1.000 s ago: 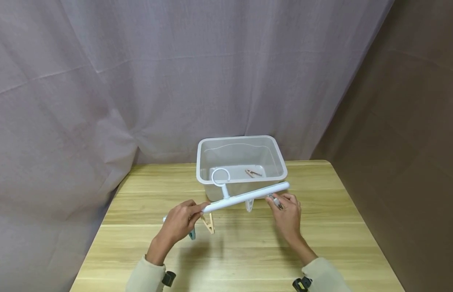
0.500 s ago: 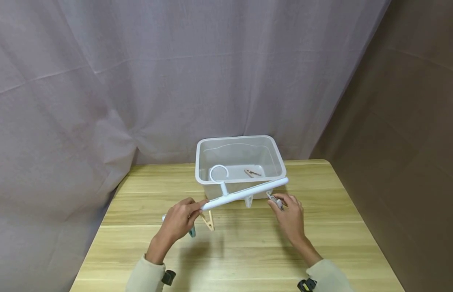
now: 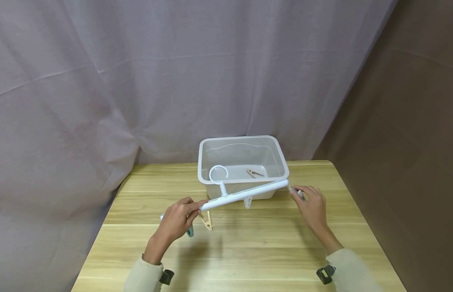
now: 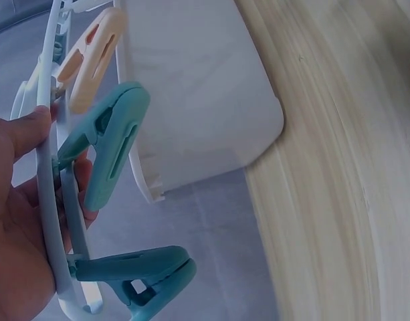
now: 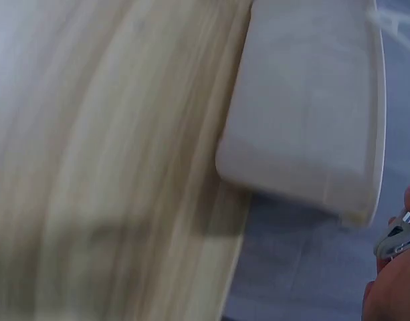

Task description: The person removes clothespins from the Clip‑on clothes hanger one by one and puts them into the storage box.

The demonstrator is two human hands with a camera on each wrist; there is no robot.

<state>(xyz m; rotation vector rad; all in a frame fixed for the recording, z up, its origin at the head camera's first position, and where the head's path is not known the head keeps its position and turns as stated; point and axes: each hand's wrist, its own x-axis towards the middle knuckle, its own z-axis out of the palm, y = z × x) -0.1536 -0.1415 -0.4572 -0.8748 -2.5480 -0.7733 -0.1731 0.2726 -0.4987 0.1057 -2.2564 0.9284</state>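
Note:
My left hand (image 3: 175, 223) grips a white clip hanger (image 3: 244, 195) near its left part, thumb on top of the bar. The hanger tilts up to the right above the table, its hook (image 3: 219, 173) standing upward. From its underside hang a cream clothespin (image 3: 206, 221), a white clothespin (image 3: 247, 201) and, clearer in the left wrist view, two teal clothespins (image 4: 121, 147). Just off the hanger's right end, my right hand (image 3: 312, 207) pinches a grey clothespin (image 3: 299, 194) between thumb and fingers. That clothespin shows only partly in the right wrist view.
Behind the hanger stands a translucent plastic bin (image 3: 248, 181) with a brownish clothespin (image 3: 253, 173) lying on its floor. The wooden table (image 3: 255, 251) ends at grey curtains (image 3: 212, 81) at the back and a brown one (image 3: 405, 134) on the right.
My right hand has moved right with the grey clothespin, from beneath the hanger bar to beyond its right end. The left hand keeps its grip and the hanger has barely shifted.

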